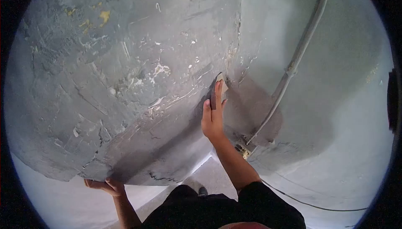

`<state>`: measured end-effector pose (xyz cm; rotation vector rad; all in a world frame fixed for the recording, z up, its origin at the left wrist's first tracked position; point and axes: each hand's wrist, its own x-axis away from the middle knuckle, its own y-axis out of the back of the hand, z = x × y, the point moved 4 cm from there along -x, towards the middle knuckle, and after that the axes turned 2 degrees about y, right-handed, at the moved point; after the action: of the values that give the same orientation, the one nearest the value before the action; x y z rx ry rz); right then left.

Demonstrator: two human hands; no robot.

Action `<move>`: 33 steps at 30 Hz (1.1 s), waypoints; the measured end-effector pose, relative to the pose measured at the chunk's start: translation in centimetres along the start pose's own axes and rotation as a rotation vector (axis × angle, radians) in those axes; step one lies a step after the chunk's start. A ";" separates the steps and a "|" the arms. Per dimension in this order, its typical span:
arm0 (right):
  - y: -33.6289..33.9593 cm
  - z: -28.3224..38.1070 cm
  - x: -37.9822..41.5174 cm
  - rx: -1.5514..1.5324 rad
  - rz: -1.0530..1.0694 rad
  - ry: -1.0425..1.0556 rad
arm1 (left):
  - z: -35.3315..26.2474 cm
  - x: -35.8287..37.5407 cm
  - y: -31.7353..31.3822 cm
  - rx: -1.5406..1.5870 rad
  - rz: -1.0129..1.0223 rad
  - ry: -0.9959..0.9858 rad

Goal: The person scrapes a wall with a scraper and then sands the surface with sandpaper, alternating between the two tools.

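My right hand [213, 122] presses a folded piece of sandpaper [223, 87] to a rough grey wall [138, 49], close to the inside corner. Its fingers point upward, with the thumb side against the paper; part of the paper is hidden behind them. Lower left, my left hand [106, 186] is closed on the wall's edge, fingers bent and partly hidden. Pale scrapes, chips and a few yellow patches mark the wall around the sandpaper.
A grey conduit pipe [299, 51] runs down the smoother adjoining wall [343, 95] to an open electrical box [246, 149] near my right forearm. A dark cable [318, 207] crosses that wall lower down. My shoe [202, 191] shows on the floor below.
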<state>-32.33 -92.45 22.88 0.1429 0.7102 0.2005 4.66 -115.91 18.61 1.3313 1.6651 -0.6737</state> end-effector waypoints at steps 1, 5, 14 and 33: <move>-0.1 -0.1 0.3 0.004 -0.007 -0.010 | -0.1 -0.1 -0.2 0.004 0.011 -0.004; -1.7 -0.9 3.3 0.016 0.026 -0.040 | 2.2 1.1 -0.3 0.056 0.017 0.009; -0.6 -0.4 0.8 0.052 -0.052 -0.009 | 0.3 0.0 -0.8 -0.039 -0.049 -0.099; -3.8 -1.7 4.1 0.015 -0.154 -0.019 | -2.2 -1.9 -0.7 -0.084 -0.051 -0.072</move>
<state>-29.91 -95.14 18.25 0.1038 0.7009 0.0468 3.39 -115.15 21.21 1.1956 1.6559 -0.6668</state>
